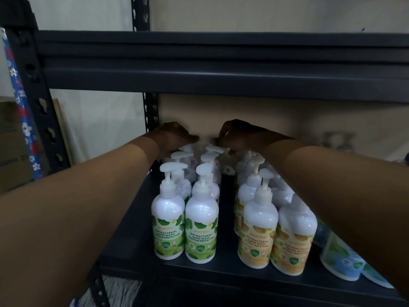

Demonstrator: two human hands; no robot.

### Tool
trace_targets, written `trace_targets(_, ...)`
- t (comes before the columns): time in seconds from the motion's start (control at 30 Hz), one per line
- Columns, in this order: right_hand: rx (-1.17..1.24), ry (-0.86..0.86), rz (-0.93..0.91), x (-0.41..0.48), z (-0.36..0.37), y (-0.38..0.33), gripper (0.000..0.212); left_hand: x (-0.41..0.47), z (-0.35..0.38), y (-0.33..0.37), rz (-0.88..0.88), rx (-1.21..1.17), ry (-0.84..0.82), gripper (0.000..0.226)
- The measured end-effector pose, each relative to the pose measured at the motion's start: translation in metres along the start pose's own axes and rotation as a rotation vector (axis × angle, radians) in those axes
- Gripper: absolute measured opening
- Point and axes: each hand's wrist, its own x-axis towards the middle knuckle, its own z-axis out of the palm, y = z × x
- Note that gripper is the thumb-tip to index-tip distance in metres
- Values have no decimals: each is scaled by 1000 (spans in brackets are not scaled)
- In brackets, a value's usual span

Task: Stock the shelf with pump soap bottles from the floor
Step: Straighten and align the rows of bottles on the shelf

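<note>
White pump soap bottles stand in rows on the dark metal shelf (137, 229). Green-labelled bottles (168, 227) form two rows at the left, and yellow-labelled bottles (257, 235) two rows to their right. Both my arms reach deep to the back of the shelf. My left hand (174, 136) curls over the pump top of a rearmost green-row bottle (187, 148). My right hand (240, 135) curls its fingers at the pump of the rear bottle (214, 149) in the neighbouring row. The dim light hides the fingertips.
The shelf above (221, 63) hangs low over the bottles. Blue-labelled bottles (340, 262) lie partly under my right forearm. An upright post (150, 111) stands at the back left, wrapped rolls (24, 120) and a cardboard box (11, 151) beyond it. A mop head (119, 291) shows below the shelf.
</note>
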Motion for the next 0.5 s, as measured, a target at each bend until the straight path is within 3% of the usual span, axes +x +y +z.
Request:
trace_targets(0.07, -8, 95, -12, -4, -7, 0, 53, -2, -3, -2, -29, -138, 31, 51)
trace_targets(0.13, 24, 161, -40, -10, -18, 2, 53, -12, -10, -1, -46, -233, 45, 44)
trace_targets(0.33, 44, 13, -93, -42, -28, 7, 23, -45, -25, -9, 5, -282, -115, 21)
trace_targets(0.5, -81, -18, -105, -43, -17, -3, 34, -49, -26, -21, -20, -378, -176, 34)
